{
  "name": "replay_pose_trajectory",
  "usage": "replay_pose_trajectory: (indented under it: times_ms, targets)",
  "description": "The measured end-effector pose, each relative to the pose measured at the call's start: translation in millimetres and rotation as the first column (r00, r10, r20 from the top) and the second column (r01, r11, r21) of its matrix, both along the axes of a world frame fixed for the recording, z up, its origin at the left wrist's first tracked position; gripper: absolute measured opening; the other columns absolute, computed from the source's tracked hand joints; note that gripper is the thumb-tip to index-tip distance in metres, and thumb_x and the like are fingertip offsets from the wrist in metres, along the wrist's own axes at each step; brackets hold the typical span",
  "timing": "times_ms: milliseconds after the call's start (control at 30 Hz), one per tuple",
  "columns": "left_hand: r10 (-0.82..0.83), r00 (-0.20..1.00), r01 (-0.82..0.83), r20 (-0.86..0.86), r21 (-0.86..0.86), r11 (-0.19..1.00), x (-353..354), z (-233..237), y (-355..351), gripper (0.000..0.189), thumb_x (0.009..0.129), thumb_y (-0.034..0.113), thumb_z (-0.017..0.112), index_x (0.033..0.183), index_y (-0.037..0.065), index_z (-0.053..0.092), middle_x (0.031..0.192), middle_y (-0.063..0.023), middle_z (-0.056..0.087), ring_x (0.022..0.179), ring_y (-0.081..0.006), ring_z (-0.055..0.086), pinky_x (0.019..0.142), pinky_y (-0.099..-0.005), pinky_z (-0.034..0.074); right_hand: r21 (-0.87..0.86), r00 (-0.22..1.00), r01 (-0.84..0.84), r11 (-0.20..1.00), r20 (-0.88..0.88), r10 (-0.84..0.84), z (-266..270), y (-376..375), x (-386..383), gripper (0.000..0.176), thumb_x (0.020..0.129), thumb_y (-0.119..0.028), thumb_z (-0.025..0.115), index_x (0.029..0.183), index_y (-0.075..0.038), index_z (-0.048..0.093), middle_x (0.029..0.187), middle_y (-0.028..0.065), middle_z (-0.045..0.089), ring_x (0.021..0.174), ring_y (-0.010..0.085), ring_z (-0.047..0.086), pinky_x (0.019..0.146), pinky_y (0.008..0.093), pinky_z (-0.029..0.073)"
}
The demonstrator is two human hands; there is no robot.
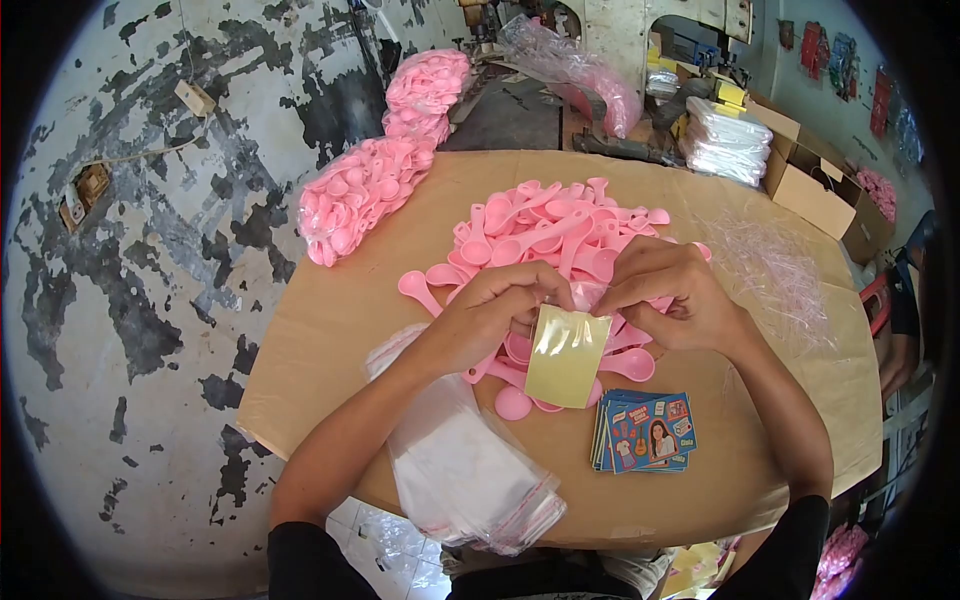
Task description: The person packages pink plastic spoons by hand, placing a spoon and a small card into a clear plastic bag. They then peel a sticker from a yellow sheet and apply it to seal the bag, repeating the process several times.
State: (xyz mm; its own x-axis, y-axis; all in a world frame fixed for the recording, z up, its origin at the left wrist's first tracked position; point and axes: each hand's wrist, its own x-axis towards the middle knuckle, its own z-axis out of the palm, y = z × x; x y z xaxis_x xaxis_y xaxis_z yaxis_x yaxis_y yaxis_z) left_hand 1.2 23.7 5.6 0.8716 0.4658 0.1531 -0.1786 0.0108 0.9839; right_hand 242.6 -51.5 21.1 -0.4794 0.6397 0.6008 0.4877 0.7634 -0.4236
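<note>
Both hands meet over the table's middle, at the near side of a heap of pink plastic spoons (540,225). My left hand (515,300) has its fingers pinched at the top left of a small clear packet (567,357) with a yellow card in it. At the packet's top right, my right hand (665,285) is closed, fingertips on the clear film. Below my left forearm lies a stack of clear plastic bags (465,470). A pile of blue printed cards (645,433) rests below my right hand.
Bags of pink spoons (365,195) lie at the back left of the brown-covered table (330,330). Clear plastic strips (770,280) lie at the right. Behind are a white bag stack (725,140) and a cardboard box (810,185). A person's arm (900,350) shows at far right.
</note>
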Motion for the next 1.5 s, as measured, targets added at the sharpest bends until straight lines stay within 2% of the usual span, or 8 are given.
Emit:
replay_pose_trajectory:
  times_ms: [200,400,733,867,933,1133,1367,1500]
  targets:
    - [0.127,0.989,-0.088,-0.073,0.401,0.912,1,-7,3,0.008,0.093,0.001,0.055,0.096,0.006,0.050,0.089,0.0013,0.053,0.083,-0.0034,0.060,0.068,-0.0178,0.049,0.051,0.996,-0.011,0.999,0.092,0.006,7,-2,1,0.029,0.064,0.004,0.062,0.089,-0.006,0.073,0.078,0.0076,0.067,0.074,0.0224,0.059,0.071,0.0341,0.050]
    - [0.014,1.000,-0.010,-0.015,0.256,0.967,-1,-2,8,0.025,0.090,-0.006,0.059,0.103,0.007,0.042,0.094,0.0018,0.050,0.087,-0.0038,0.058,0.071,-0.0213,0.051,-0.156,0.935,0.312,0.937,-0.127,-0.332,20,-9,-7,0.025,0.077,-0.004,0.070,0.102,0.000,0.070,0.079,0.0100,0.068,0.074,0.0177,0.064,0.071,0.0317,0.052]
    - [-0.029,0.997,0.017,0.073,0.159,0.987,-5,13,-2,0.056,0.092,-0.004,0.054,0.141,0.008,0.030,0.129,-0.0217,0.053,0.104,-0.0296,0.064,0.086,-0.0414,0.057,-0.597,0.869,0.245,0.764,-0.214,-0.447,45,-71,5,0.042,0.080,-0.007,0.075,0.119,0.001,0.062,0.084,0.0036,0.067,0.074,0.0066,0.062,0.064,0.0216,0.051]
    - [-0.031,0.997,0.017,0.076,0.174,0.985,-5,11,-2,0.048,0.093,0.001,0.055,0.137,0.005,0.037,0.123,-0.0195,0.058,0.100,-0.0277,0.066,0.083,-0.0396,0.058,-0.619,0.890,0.416,0.666,0.429,-0.158,82,-153,57,0.040,0.079,-0.007,0.075,0.118,-0.005,0.065,0.099,0.0036,0.072,0.080,0.0078,0.067,0.071,0.0227,0.053]
    - [-0.020,0.997,0.007,0.079,0.163,0.987,-4,12,-5,0.045,0.093,0.003,0.056,0.135,0.004,0.039,0.120,-0.0186,0.059,0.097,-0.0267,0.067,0.081,-0.0387,0.059,-0.868,0.892,0.428,0.251,0.450,0.033,80,-188,83,0.036,0.079,-0.007,0.075,0.114,-0.007,0.068,0.098,0.0020,0.073,0.079,0.0105,0.069,0.073,0.0236,0.054]
    - [0.050,0.998,-0.058,0.034,0.272,0.960,-6,10,3,0.036,0.094,0.002,0.053,0.128,0.000,0.045,0.118,-0.0161,0.059,0.095,-0.0221,0.065,0.075,-0.0327,0.058,-0.464,0.612,0.786,0.408,0.498,-0.614,71,-264,103,0.020,0.083,0.006,0.060,0.099,0.000,0.070,0.083,0.0079,0.071,0.072,0.0145,0.068,0.065,0.0244,0.053]
    - [0.151,0.988,-0.141,-0.020,0.250,0.958,-5,14,6,0.027,0.094,0.004,0.056,0.120,-0.002,0.051,0.110,-0.0161,0.062,0.087,-0.0205,0.067,0.073,-0.0312,0.057,-0.487,0.719,0.579,0.654,-0.074,-0.691,33,-202,105,0.005,0.085,0.003,0.062,0.090,0.002,0.064,0.081,0.0083,0.065,0.072,0.0149,0.063,0.067,0.0258,0.050]
    - [0.211,0.978,-0.204,0.006,0.275,0.939,-12,20,12,0.029,0.092,0.000,0.053,0.121,-0.002,0.050,0.108,-0.0158,0.063,0.084,-0.0203,0.067,0.072,-0.0309,0.057,-0.131,0.601,0.771,0.623,0.471,-0.645,-11,-168,116,0.008,0.083,-0.001,0.065,0.091,-0.002,0.064,0.094,0.0069,0.066,0.093,0.0219,0.060,0.083,0.0337,0.048]
